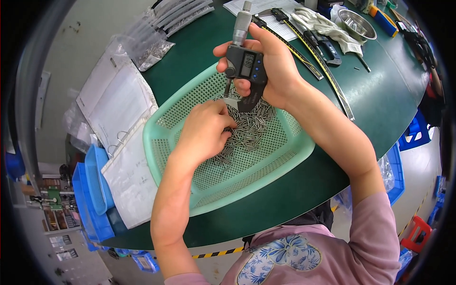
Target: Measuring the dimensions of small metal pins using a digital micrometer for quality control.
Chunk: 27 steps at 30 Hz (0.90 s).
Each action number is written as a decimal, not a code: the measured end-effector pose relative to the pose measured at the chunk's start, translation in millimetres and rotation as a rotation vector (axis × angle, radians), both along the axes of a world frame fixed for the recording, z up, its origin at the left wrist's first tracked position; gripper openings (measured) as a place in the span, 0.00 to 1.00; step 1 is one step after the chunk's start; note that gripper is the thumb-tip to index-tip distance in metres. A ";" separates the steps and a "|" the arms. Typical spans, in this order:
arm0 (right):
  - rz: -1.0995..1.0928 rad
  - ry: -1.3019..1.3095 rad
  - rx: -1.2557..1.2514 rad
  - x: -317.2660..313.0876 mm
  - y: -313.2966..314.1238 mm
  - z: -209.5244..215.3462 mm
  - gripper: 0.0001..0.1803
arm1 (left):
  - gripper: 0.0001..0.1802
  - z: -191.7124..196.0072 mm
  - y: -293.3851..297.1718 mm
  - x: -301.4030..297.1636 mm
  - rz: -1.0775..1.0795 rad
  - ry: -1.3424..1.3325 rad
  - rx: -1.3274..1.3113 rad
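Observation:
My right hand (278, 61) is wrapped round a digital micrometer (247, 66), with its grey thimble pointing up and away and its small display facing me. Close to the micrometer's jaws, my left hand (205, 126) has its fingers bent and pinched together. Whatever those fingertips hold is hidden behind them and too small to make out. Both hands are over a light green perforated plastic basket (228, 192). Many small metal pins (254, 124) lie heaped in its middle, partly covered by my left hand.
An open ring binder with papers (116, 99) lies left of the basket, near blue bins (90, 199). Bagged parts (154, 52) lie at the far left. Beyond my right arm are calipers (313, 47), white gloves (327, 28) and a metal bowl (357, 24) on the green table (380, 90).

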State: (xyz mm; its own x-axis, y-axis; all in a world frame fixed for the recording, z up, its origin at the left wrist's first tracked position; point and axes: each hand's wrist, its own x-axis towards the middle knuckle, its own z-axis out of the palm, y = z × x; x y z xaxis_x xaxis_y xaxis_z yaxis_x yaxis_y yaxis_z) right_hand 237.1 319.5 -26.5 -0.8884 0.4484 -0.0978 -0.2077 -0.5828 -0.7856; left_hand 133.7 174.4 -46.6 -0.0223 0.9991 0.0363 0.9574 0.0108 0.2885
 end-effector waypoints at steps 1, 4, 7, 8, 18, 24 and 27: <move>-0.004 -0.002 -0.011 -1.6 -0.6 -0.2 0.32 | 0.07 -0.5 -0.4 -1.4 -0.017 0.043 0.023; 0.001 0.011 -0.021 -4.6 -1.8 -1.7 0.32 | 0.06 -7.4 0.7 -6.1 -0.055 0.090 0.066; -0.027 0.014 0.001 -2.7 0.2 -2.0 0.31 | 0.04 -9.2 3.0 -4.6 -0.050 0.078 0.093; -0.038 0.012 0.003 -2.1 0.4 -2.1 0.31 | 0.03 -8.5 3.1 -4.5 -0.031 0.060 0.099; 0.055 0.047 -0.030 0.5 -2.1 -0.3 0.30 | 0.06 3.1 2.7 -13.6 0.345 -1.139 0.278; 0.060 0.033 -0.040 1.2 1.3 -0.5 0.31 | 0.05 6.0 3.1 -10.2 0.322 -1.019 0.320; 0.061 0.043 -0.034 0.0 0.2 -0.6 0.30 | 0.05 5.7 1.8 -12.9 0.307 -0.991 0.314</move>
State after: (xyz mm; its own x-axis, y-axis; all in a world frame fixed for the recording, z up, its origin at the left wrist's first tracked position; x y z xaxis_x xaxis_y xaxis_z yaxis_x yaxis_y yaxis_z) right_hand 237.2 319.7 -27.2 -0.9176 0.3907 -0.0735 -0.2039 -0.6213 -0.7566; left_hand 120.8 176.2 -40.9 -0.4297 0.8952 0.1179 0.2664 0.0010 0.9639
